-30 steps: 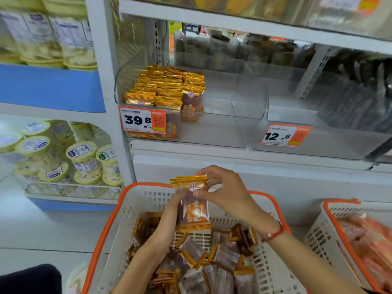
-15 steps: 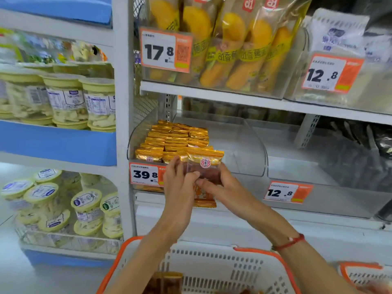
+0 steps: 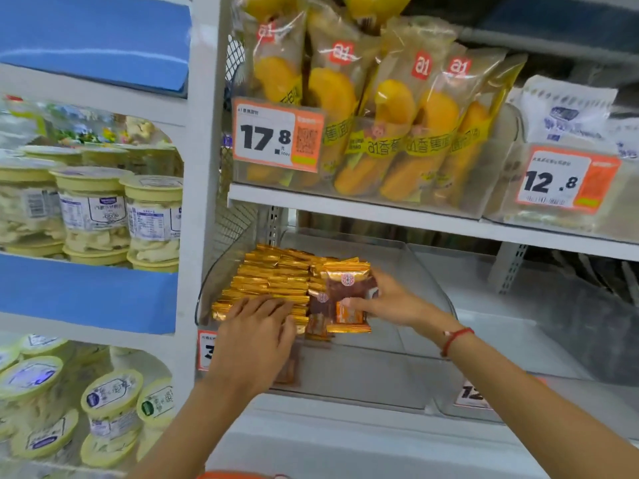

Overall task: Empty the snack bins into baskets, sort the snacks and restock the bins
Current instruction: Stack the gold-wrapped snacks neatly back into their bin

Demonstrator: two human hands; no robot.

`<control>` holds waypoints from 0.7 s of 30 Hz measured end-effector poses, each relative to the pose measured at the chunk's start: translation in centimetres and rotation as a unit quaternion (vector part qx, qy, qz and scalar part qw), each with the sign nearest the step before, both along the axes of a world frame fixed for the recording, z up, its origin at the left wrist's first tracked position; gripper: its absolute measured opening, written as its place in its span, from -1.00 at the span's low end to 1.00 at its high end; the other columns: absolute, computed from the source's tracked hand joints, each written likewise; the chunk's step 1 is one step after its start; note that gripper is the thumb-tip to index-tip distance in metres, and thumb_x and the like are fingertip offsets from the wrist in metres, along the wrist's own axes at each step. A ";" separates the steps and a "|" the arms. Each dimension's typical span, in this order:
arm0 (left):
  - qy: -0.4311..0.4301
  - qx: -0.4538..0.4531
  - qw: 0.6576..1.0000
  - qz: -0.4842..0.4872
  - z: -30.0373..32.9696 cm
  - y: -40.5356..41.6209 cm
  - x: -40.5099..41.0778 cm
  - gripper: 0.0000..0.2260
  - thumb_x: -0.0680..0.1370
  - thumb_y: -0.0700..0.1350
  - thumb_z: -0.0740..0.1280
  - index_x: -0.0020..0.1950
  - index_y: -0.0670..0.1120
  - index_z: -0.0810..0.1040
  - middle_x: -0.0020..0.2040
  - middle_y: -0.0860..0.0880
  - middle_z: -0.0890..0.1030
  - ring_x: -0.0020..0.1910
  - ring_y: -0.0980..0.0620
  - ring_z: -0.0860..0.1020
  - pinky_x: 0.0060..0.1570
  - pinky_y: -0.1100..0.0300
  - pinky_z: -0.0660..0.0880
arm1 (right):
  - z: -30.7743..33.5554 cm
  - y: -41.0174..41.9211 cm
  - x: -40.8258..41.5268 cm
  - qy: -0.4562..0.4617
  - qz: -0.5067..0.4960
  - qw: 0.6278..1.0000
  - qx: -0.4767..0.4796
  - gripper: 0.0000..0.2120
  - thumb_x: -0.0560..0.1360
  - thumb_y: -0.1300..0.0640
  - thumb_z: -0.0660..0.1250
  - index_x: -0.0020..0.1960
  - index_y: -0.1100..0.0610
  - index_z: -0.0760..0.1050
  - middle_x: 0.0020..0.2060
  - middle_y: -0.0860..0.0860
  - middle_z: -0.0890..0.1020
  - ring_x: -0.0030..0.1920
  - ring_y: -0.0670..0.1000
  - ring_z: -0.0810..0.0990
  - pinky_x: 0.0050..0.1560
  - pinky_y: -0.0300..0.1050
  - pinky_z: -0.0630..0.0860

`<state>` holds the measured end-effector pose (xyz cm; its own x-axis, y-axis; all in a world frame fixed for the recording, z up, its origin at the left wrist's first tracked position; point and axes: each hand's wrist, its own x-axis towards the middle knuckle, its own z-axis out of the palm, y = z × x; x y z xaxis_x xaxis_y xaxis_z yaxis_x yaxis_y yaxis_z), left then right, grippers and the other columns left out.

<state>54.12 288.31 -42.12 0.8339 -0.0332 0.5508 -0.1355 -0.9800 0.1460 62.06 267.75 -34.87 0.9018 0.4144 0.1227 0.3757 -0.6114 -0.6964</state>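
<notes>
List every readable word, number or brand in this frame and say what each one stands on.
"17.8": orange price tag on the bin of yellow bread packs.
"a1": red logo on the yellow bread packs.
"12.8": orange price tag on the bin of white packs.
Partly hidden: two lower price tags.
Too blurred: tub labels, gold snack packs, small tag print.

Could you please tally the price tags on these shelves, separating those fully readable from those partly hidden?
Fully readable price tags: 2 (17.8 tag, upper 12.8 tag)
Partly hidden price tags: 2 (lower left tag, lower right tag)
Total: 4
</notes>
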 end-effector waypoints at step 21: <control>-0.064 -0.016 0.997 0.028 -0.5 -0.6 0.0 -0.57 0.58 0.03 0.03 0.06 -0.03 0.68 -0.03 0.00 0.69 -0.01 -0.01 0.63 0.08 0.04 0.51 | -4.2 3.0 3.0 -0.115 0.019 0.982 -0.151 -0.34 0.34 0.12 0.57 0.37 0.06 0.40 0.24 0.10 0.41 0.21 0.09 0.44 0.14 -0.10 0.42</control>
